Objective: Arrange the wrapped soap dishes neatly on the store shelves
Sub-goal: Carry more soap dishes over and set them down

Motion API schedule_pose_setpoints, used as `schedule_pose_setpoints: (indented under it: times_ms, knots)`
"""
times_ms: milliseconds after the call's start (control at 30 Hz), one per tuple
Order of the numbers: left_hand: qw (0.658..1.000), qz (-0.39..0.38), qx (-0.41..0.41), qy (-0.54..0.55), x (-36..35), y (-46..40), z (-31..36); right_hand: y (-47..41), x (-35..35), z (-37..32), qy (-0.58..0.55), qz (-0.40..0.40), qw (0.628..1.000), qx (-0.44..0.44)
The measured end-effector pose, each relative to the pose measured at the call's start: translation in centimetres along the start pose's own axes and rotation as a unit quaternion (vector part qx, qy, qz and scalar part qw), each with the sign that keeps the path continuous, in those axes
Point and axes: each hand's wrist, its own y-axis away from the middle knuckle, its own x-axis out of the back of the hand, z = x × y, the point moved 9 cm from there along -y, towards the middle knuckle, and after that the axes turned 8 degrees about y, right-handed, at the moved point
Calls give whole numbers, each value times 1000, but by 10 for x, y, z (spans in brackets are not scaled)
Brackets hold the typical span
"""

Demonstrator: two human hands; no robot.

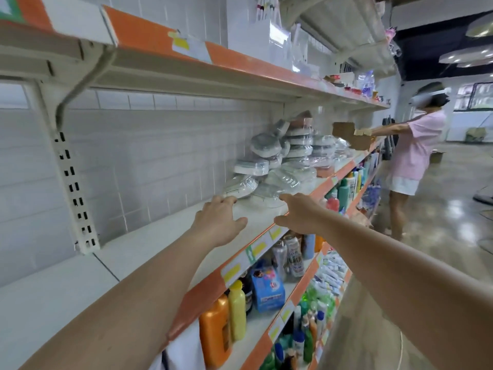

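Both arms reach out over the white shelf point(165, 236). Left hand point(218, 222) hovers palm down, fingers spread and relaxed, holding nothing. Right hand point(298, 212), just beside it, fingers extended, also holding nothing; fingertips near the closest wrapped dish. Just beyond both hands: heap of wrapped soap dishes point(282, 158), untidy, some tilted. Below the hands, bottles point(226, 321). Far beyond, a person in pink point(416, 145).

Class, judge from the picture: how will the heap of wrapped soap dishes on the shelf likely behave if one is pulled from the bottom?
The heap of wrapped soap dishes leans unevenly, so upper ones would probably slide or topple. The glossy clear wrap looks slippery. They seem light, so likely easy to shift.
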Motion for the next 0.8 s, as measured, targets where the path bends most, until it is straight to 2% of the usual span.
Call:
schedule_pose_setpoints:
  times_ms: [200, 433, 633, 800]
  knots:
    - [999, 1, 47, -15, -46, -86, -10, -103, -29, 38, -8, -6, 999, 45]
    - [991, 42, 127, -10, -79, -184, -9, -214, -51, 63, -28, -16, 991, 130]
    - [982, 70, 174, -18, -89, -228, -21, -263, -74, 65, 10, -35, 984, 174]
    - [981, 85, 169, -32, -94, -263, -27, -280, -84, 63, 56, -54, 983, 166]
